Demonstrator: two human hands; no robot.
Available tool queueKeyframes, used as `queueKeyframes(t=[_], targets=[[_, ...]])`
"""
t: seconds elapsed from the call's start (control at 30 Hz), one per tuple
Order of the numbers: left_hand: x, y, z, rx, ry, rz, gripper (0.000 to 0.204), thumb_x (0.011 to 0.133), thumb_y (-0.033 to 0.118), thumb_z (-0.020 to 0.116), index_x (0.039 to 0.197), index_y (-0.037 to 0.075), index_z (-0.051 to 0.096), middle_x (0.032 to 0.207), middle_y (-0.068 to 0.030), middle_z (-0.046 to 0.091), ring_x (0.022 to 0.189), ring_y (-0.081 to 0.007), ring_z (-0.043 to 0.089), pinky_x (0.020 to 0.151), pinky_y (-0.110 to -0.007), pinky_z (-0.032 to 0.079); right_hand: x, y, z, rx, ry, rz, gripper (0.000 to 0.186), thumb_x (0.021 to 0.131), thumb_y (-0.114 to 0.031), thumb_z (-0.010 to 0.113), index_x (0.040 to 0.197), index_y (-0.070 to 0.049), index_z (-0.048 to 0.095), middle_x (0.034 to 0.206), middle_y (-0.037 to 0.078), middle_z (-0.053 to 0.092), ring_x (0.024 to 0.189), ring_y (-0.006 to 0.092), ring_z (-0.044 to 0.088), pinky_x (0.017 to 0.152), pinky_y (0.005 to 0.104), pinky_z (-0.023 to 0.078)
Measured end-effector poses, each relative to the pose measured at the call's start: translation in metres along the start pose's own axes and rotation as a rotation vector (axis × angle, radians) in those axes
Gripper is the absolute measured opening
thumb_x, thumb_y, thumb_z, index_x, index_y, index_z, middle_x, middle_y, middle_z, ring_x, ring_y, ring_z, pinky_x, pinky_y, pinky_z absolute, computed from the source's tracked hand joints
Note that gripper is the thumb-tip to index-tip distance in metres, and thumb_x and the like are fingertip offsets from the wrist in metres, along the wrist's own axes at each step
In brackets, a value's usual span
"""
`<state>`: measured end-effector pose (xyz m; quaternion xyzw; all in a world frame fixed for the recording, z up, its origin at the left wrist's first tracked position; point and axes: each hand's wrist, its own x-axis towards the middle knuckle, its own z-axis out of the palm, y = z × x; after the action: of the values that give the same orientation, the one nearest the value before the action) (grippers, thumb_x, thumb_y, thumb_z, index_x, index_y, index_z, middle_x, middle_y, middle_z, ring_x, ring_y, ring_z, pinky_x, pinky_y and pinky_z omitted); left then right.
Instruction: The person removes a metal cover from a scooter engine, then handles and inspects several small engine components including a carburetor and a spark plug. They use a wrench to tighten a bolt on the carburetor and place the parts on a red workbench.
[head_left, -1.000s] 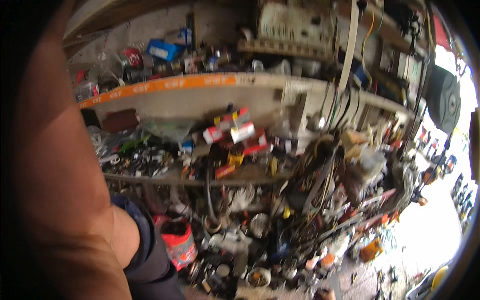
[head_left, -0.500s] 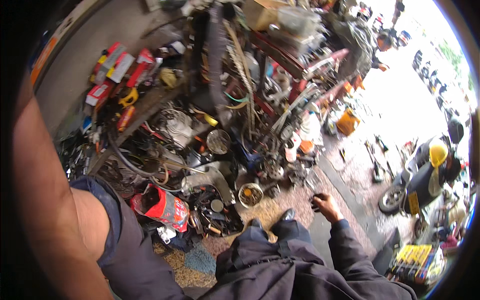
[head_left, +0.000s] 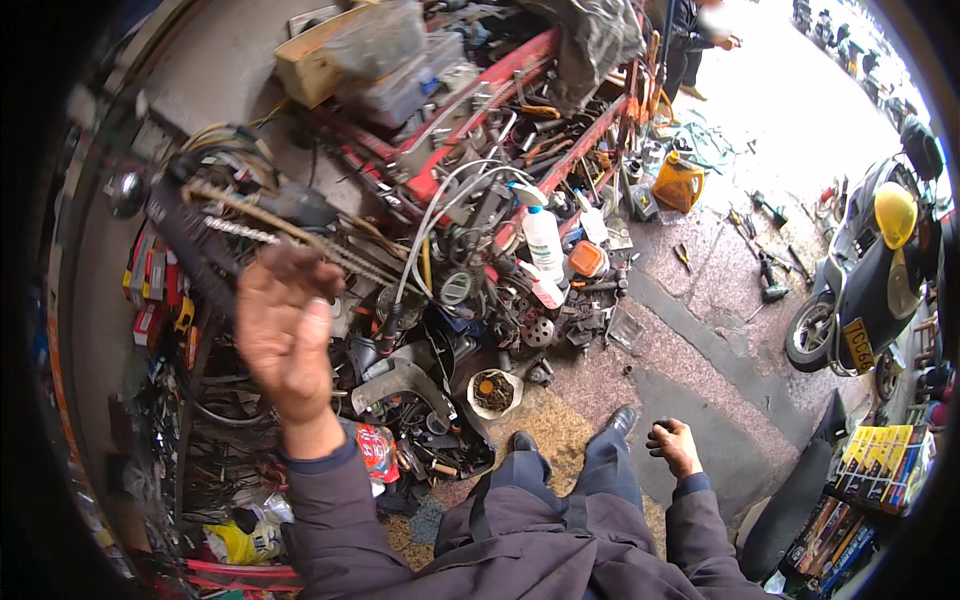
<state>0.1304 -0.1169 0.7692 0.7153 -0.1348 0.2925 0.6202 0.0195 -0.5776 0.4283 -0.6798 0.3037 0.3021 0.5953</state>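
Raised in front of hanging chains and cables, my left hand [head_left: 290, 345] has its thumb apart from its darkened, slightly blurred fingers and holds nothing. A metal chain [head_left: 235, 231] and a black strap [head_left: 188, 240] hang right behind it. Below are a grey curved casing [head_left: 405, 375] and a red printed bag [head_left: 377, 452], partly hidden by my sleeve. My right hand [head_left: 676, 447] hangs low beside my leg, over the floor, its fingers curled with dark tips; whether something small sits in them cannot be made out. A pale bowl [head_left: 493, 405] of small metal parts stands ahead of my feet.
A red metal rack [head_left: 490, 85] piled with tools and tubs stands ahead. White bottles [head_left: 542, 243] and a yellow jug [head_left: 679, 181] are near it. Hand tools [head_left: 770, 275] lie on the floor. To the right are a scooter [head_left: 862, 290] and boxed goods [head_left: 880, 465]. Someone [head_left: 690, 40] stands far off.
My left arm has swung from the left edge in toward the middle, its hand now in view. The view has shifted, and one foot has stepped to the right. My right hand stays low.
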Motion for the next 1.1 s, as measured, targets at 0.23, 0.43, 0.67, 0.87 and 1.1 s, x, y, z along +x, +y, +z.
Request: queueKeyframes(t=[0.23, 0.43, 0.67, 0.87, 1.1], targets=[[-0.082, -0.13, 0.093, 0.042, 0.272, -0.688, 0.028, 0.09, 0.003, 0.06, 0.119, 0.002, 0.057, 0.102, -0.0092, 0.066, 0.083, -0.017, 0.066, 0.072, -0.029, 0.056, 0.049, 0.021, -0.095, 0.117, 0.007, 0.129, 0.031, 0.093, -0.015, 0.059, 0.116, 0.005, 0.058, 0.088, 0.012, 0.066, 0.069, 0.0194, 0.066, 0.058, 0.0314, 0.055], [-0.111, -0.212, 0.137, 0.24, 0.285, -0.989, 0.032, 0.092, 0.007, 0.063, 0.123, 0.001, 0.056, 0.11, -0.0108, 0.066, 0.086, -0.0158, 0.066, 0.074, -0.028, 0.055, 0.085, 0.024, -0.158, 0.158, 0.056, 0.19, 0.025, 0.093, -0.013, 0.058, 0.112, 0.004, 0.058, 0.083, 0.009, 0.064, 0.064, 0.0169, 0.063, 0.055, 0.0294, 0.052], [-0.104, -0.288, 0.169, 0.374, 0.143, -1.129, 0.085, 0.089, 0.013, 0.067, 0.155, 0.006, 0.013, 0.139, -0.0201, 0.05, 0.103, -0.0205, 0.062, 0.078, -0.034, 0.052, 0.115, 0.042, -0.19, 0.154, 0.035, 0.259, 0.026, 0.095, -0.013, 0.057, 0.114, 0.004, 0.057, 0.083, 0.01, 0.064, 0.064, 0.0176, 0.064, 0.055, 0.0305, 0.052], [-0.109, -0.311, 0.173, 0.505, 0.407, -1.095, 0.091, 0.089, 0.019, 0.068, 0.156, 0.009, 0.007, 0.141, -0.0198, 0.047, 0.094, -0.0212, 0.061, 0.069, -0.034, 0.051, 0.132, 0.059, -0.201, 0.165, 0.016, 0.301, 0.026, 0.096, -0.014, 0.057, 0.115, 0.004, 0.057, 0.083, 0.01, 0.064, 0.064, 0.0181, 0.064, 0.055, 0.031, 0.053], [-0.106, -0.313, 0.173, 0.567, 0.499, -1.099, 0.088, 0.088, 0.019, 0.068, 0.155, 0.006, 0.011, 0.144, -0.0167, 0.046, 0.093, -0.0201, 0.061, 0.064, -0.034, 0.051, 0.141, 0.068, -0.217, 0.179, 0.022, 0.311, 0.027, 0.095, -0.014, 0.057, 0.116, 0.004, 0.057, 0.084, 0.01, 0.064, 0.065, 0.0188, 0.064, 0.056, 0.0315, 0.053]])
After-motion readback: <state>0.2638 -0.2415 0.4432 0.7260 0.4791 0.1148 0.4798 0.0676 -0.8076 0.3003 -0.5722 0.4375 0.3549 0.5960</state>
